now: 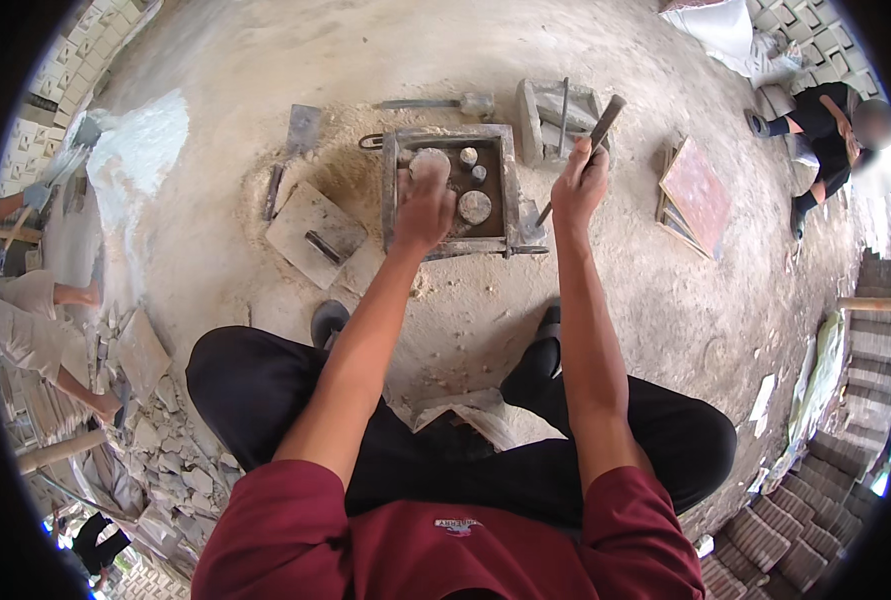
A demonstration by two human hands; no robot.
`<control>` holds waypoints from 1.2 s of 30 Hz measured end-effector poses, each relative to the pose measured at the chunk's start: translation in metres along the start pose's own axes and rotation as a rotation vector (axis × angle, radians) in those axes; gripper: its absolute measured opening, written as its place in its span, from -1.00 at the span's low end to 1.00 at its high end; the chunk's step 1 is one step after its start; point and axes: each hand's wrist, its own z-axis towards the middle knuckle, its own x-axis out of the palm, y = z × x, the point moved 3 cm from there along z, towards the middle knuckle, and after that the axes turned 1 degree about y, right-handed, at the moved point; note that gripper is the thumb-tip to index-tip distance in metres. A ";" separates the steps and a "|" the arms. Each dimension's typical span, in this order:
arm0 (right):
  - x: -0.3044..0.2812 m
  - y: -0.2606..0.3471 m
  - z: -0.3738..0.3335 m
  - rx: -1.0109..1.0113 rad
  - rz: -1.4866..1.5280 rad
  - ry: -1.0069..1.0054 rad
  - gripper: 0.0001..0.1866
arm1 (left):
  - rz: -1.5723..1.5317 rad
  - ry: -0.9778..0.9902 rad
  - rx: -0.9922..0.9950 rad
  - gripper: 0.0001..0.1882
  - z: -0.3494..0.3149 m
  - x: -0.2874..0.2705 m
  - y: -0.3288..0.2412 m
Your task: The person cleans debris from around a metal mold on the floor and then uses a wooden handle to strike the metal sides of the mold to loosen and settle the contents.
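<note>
A square mould frame [448,134] with a dark inside lies on the ground before me. My left hand [426,212] reaches into it, its somewhat blurred fingers closed at a round pale piece [428,160] in the far left part. To the right of that hand, inside the frame, are a larger pale disc [474,207] and two small cylinders, one pale [468,157] and one grey [478,173]. My right hand [579,190], raised right of the frame, grips a long rod-like tool [606,119] with a thick dark upper end. Its thin lower end slants toward the frame's right side.
A grey tray [531,150] stands behind my right hand. Left of the frame, a square board [300,225] bears a dark metal cylinder [323,246]. A reddish board [696,195] lies farther right. Other people are at the right [833,125] and left [40,310], beside rubble [175,465].
</note>
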 end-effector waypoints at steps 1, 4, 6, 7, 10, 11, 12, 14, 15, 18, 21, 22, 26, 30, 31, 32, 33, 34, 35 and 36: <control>0.001 0.005 0.002 -0.043 0.114 -0.027 -0.66 | -0.010 0.005 0.003 -0.41 0.002 -0.001 -0.001; 0.015 0.020 0.005 0.070 0.492 0.044 -0.61 | 0.163 -0.369 -0.328 -0.39 -0.001 -0.014 0.027; 0.025 0.032 -0.002 0.135 0.539 0.060 -0.59 | -0.061 -0.371 -0.644 -0.38 -0.007 -0.008 0.059; 0.031 0.036 -0.007 0.202 0.584 0.065 -0.57 | 0.018 -0.432 -0.643 -0.40 -0.010 -0.007 0.070; 0.038 0.025 -0.022 0.238 0.662 0.153 -0.53 | -0.141 -0.429 -0.780 -0.44 -0.007 0.004 0.085; 0.040 0.020 -0.028 0.235 0.638 0.161 -0.51 | -0.145 -0.431 -0.791 -0.44 -0.006 0.005 0.089; 0.043 0.014 -0.031 0.236 0.635 0.174 -0.51 | -0.072 -0.414 -0.724 -0.45 -0.004 0.005 0.092; 0.043 0.005 -0.033 0.146 0.540 0.202 -0.56 | -0.008 -0.389 -0.664 -0.45 -0.001 0.007 0.086; 0.041 0.005 -0.031 0.148 0.524 0.203 -0.56 | 0.004 -0.408 -0.704 -0.45 0.003 0.008 0.075; 0.040 0.005 -0.033 0.225 0.426 0.180 -0.56 | -0.019 -0.363 -0.808 -0.43 -0.001 0.004 0.073; 0.052 0.005 -0.043 0.207 0.347 0.117 -0.48 | -0.055 -0.229 -0.910 -0.41 -0.004 -0.003 0.072; 0.055 0.000 -0.032 0.200 0.337 0.112 -0.48 | -0.050 -0.154 -0.953 -0.40 0.000 -0.003 0.066; 0.086 -0.009 0.001 0.203 0.291 0.056 -0.44 | -0.031 -0.182 -0.959 -0.39 0.000 -0.011 0.062; 0.103 -0.006 0.016 0.113 0.210 0.056 -0.47 | -0.020 -0.191 -0.958 -0.39 -0.001 -0.014 0.063; 0.108 0.005 0.017 0.100 0.195 0.066 -0.45 | 0.001 -0.224 -0.948 -0.39 -0.003 -0.016 0.067; 0.107 0.006 0.018 0.105 0.188 0.064 -0.45 | 0.000 -0.216 -0.948 -0.39 -0.001 -0.017 0.062; 0.106 0.008 0.020 0.064 0.168 0.068 -0.43 | -0.006 -0.207 -0.956 -0.38 0.002 -0.017 0.057; 0.106 0.009 0.021 0.023 0.147 0.072 -0.40 | -0.013 -0.198 -0.964 -0.38 0.005 -0.016 0.051; 0.108 0.006 0.029 0.023 0.152 0.074 -0.40 | -0.010 -0.203 -0.966 -0.38 0.006 -0.017 0.048; 0.116 -0.001 0.038 0.040 0.079 0.206 -0.39 | 0.001 -0.220 -0.958 -0.38 0.008 -0.015 0.048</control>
